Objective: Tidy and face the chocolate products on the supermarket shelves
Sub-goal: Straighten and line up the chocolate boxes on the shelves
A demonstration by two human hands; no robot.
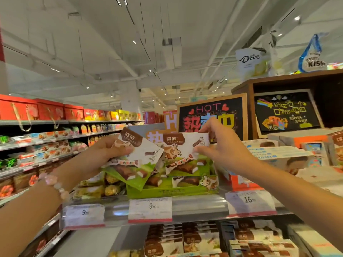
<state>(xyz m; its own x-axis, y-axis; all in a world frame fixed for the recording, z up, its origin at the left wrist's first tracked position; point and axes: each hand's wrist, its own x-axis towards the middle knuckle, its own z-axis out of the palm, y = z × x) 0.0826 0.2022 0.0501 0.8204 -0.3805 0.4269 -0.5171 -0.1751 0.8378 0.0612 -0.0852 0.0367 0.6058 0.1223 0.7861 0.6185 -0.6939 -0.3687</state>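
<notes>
Looks like early-to-mid going on this shelf. The left hand [109,151] grips one cow-print chocolate pack [137,154] pulled out and tilted, while the right hand [220,145] pinches the top corner of another pack [185,153] standing upright in the green display tray [172,191]. So that tray isn't faced yet, one pack has to go back in straight. The lower shelf packs [204,240] look a bit jumbled, probably untouched.

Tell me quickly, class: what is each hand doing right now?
Left hand: grips a tilted cow-print chocolate packet.
Right hand: pinches the upright chocolate packet standing in the green display box.
</notes>
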